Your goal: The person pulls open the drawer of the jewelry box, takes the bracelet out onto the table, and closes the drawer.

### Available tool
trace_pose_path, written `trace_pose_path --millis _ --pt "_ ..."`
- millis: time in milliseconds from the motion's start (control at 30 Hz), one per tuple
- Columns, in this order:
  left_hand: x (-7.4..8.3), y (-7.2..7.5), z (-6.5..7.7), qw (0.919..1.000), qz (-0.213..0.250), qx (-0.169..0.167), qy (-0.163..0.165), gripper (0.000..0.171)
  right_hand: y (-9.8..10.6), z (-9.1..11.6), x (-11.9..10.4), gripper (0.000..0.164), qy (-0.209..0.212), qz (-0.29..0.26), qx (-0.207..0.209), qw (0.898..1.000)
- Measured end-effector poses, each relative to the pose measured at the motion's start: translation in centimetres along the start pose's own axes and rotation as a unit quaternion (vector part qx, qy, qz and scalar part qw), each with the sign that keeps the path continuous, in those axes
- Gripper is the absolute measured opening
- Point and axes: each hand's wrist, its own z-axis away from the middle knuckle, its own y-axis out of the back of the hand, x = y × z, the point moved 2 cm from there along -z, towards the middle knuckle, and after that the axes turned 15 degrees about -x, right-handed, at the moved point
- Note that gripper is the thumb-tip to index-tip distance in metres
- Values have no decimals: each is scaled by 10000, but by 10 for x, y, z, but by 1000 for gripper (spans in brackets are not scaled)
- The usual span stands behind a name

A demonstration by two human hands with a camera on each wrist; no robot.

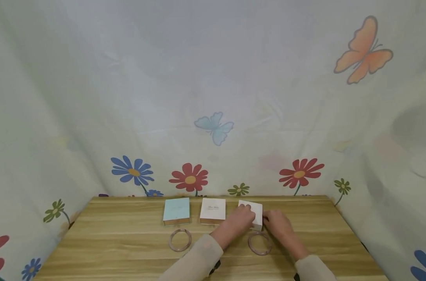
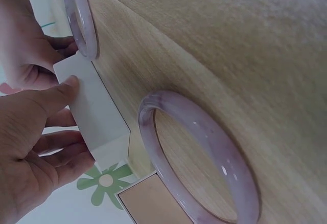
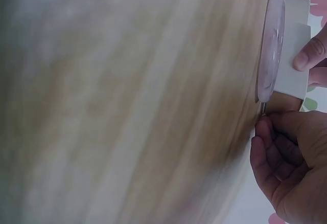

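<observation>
My left hand [image 1: 239, 219] holds a small white box [image 2: 97, 109] at the right of the row, its thumb on the white front and the other fingers behind. At the box's brown end, my right hand [image 1: 277, 223] pinches a small dark tab [image 3: 263, 108] between thumb and forefinger; the tab is mostly hidden by the fingertips. A pale purple bangle [image 1: 259, 243] lies on the table just in front of this box. Another bangle [image 2: 199, 150], nearer in the left wrist view, is hidden behind my left forearm in the head view.
A pale teal box [image 1: 176, 210] and a pinkish white box [image 1: 213, 210] stand to the left, brown sides facing me. A third bangle [image 1: 180, 240] lies before the teal one. The wooden table [image 1: 121, 242] meets a flowered curtain [image 1: 156, 117] at its back edge.
</observation>
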Motion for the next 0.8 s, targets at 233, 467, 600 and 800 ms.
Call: trace_pose_path --millis 233,467,600,800 --pt "0 1 4 10000 -33 63 55 23 0 1 -2 15 62 -12 58 10000" --pt "0 -1 7 9997 98 155 139 21 -1 1 -3 21 22 -68 -22 10000" --pt "2 2 9 9996 152 193 156 18 -1 1 -2 21 108 -88 76 9999" --pt "5 -1 9 9996 142 146 184 20 1 8 0 13 209 -146 84 9996"
